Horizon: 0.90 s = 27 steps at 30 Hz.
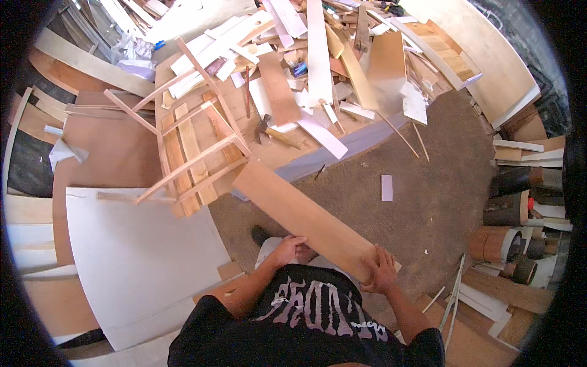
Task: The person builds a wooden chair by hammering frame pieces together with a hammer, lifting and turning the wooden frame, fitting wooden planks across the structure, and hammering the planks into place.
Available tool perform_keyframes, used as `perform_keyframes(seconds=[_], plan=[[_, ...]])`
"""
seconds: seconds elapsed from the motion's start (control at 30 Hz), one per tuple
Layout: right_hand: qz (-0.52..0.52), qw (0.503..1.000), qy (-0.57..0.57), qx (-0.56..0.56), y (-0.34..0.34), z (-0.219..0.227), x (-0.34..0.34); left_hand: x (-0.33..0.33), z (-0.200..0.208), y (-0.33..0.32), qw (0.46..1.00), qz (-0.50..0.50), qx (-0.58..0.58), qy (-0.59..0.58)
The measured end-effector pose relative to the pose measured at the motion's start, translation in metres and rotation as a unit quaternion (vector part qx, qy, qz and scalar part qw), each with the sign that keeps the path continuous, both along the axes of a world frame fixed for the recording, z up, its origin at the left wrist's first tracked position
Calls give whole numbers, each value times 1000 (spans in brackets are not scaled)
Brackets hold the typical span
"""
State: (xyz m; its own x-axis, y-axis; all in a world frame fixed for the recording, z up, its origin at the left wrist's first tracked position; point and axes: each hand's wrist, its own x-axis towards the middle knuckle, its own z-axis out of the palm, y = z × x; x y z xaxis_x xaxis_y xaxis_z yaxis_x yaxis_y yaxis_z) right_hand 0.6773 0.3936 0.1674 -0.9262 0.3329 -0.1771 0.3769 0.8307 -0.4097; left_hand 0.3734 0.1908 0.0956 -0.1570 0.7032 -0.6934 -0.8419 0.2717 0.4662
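Observation:
A long, light brown wooden board [309, 215] lies slantwise in front of my body, held in both hands. Near its lower right end, my right hand [381, 269] grips it with the fingers over the top face. My left hand [290, 250] holds the lower long edge around the middle, its fingertips partly hidden by the board. The board's far left end comes close to a small wooden frame with slats [202, 131]; whether they touch I cannot tell. Beyond that end, a hammer [276, 131] rests on the cluttered work surface.
Scrap boards and strips [278, 85] heap over the work surface ahead. A large white panel [143, 257] lies at my left. Cut wood and round pieces [496, 244] are stacked at right. One small pale block [386, 188] sits on the brown floor [452, 165].

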Motion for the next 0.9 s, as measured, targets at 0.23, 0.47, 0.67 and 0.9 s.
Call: perform_keyframes(seconds=[0.23,0.47,0.67,0.9], plan=[[-52,997,59,6,30,3,8,7,29,53,993,-31,54,98],[-132,988,76,38,40,-4,-123,-31,37,102,979,130,84,134],[-168,981,94,38,51,-5,-248,-98,24,123,971,155,68,168],[-208,968,136,20,48,-4,-369,-163,20,148,945,163,66,276]])
